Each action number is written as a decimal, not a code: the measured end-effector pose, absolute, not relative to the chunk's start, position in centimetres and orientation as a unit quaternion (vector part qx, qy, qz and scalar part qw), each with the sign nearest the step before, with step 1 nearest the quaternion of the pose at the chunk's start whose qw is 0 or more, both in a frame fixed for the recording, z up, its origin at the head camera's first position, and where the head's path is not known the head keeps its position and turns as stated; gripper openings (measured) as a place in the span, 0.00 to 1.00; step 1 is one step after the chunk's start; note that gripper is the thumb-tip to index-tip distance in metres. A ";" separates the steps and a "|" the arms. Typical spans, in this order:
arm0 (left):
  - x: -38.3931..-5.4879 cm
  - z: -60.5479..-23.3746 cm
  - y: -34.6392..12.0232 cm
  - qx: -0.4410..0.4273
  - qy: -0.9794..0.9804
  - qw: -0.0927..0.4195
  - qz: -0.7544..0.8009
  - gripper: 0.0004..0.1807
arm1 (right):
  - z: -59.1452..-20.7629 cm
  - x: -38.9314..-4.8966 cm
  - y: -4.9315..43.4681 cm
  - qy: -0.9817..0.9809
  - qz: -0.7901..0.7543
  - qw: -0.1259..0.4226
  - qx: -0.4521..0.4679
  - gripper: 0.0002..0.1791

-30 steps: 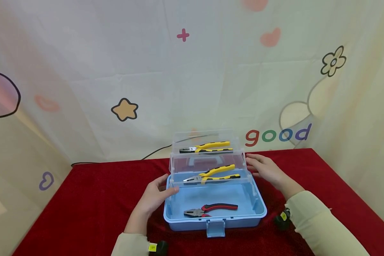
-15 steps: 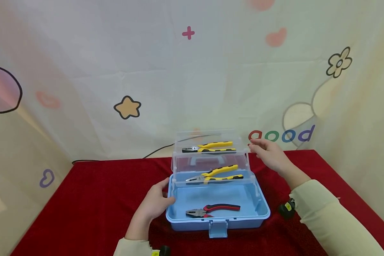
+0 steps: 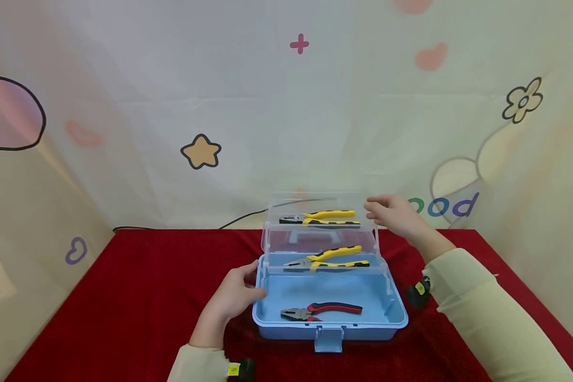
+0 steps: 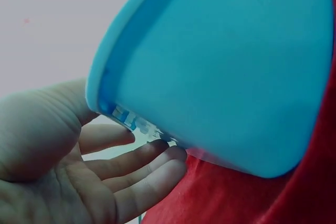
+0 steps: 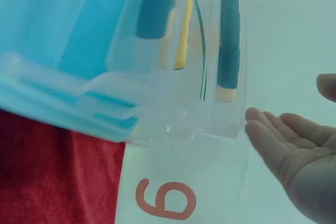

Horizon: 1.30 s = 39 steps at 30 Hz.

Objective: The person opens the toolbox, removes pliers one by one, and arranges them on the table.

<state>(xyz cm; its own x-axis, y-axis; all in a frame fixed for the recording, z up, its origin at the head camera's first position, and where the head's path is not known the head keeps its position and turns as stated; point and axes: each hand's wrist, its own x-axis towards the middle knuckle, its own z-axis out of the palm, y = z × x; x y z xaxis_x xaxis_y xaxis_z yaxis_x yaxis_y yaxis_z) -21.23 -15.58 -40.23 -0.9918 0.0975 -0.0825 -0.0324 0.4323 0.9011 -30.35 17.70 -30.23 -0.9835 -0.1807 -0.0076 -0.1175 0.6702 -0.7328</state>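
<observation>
A light blue toolbox stands open with two clear trays raised in tiers at its back. Over its left rim my left hand hooks its thumb; in the left wrist view the fingers lie at the outer wall and corner. My right hand is up beside the right end of the upper clear tray, apart from it in the right wrist view, fingers extended and holding nothing. Yellow-and-black pliers lie in that tray, and a second yellow-and-black pair in the lower tray. Red-and-black pliers rest on the box floor.
A dark red cloth covers the table. Behind it hangs a pale printed curtain, with a thin black cable running along its base. The toolbox's front latch hangs down.
My right hand has risen from the lower tray's right side to beside the upper tray. My left hand stays on the left rim. The head view has shifted slightly.
</observation>
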 end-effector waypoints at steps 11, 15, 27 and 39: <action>-21.0 -39.7 -15.3 0.002 0.859 0.049 0.509 0.33 | -29.3 -32.1 15.0 0.933 -0.348 0.090 -0.029 0.33; -21.1 -39.8 -15.4 0.007 0.850 0.061 0.523 0.33 | -29.2 -32.8 14.1 0.941 -0.322 0.097 -0.021 0.32; -21.2 -40.0 -15.8 0.017 0.840 0.075 0.536 0.34 | -29.3 -33.6 12.8 0.960 -0.270 0.072 -0.001 0.22; -21.3 -40.1 -15.7 0.018 0.839 0.074 0.539 0.33 | -29.8 -33.4 11.5 0.957 -0.280 0.069 -0.010 0.19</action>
